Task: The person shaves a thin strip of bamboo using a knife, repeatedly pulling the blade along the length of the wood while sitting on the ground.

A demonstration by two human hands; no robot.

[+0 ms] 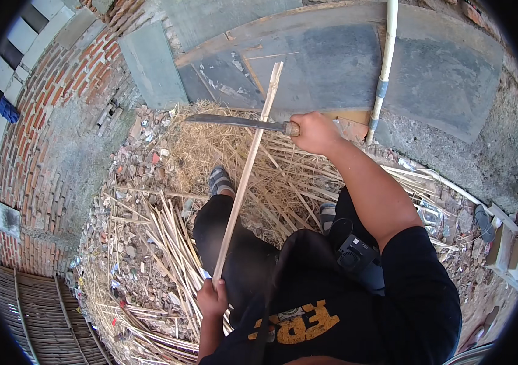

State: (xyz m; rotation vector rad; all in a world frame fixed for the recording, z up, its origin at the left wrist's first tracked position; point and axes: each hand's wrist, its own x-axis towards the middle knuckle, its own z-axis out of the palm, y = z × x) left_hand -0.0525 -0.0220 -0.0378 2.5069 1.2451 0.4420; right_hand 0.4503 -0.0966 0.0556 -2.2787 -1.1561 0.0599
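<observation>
My left hand is closed around the lower end of a long, pale bamboo strip. The strip slants up and away past my left leg, its far end split and rough. In my right hand is the wooden handle of a machete. Its long dark blade points left and crosses the strip near the upper end; whether it touches or cuts into the wood I cannot tell. Below the blade lies a heap of curly shavings on the ground, near my sandalled left foot.
Many split bamboo strips lie on the rubble to my left, and more lie under my right arm. A brick wall rises at left. Grey panels lean at the far side behind an upright white pipe. A bamboo screen stands lower left.
</observation>
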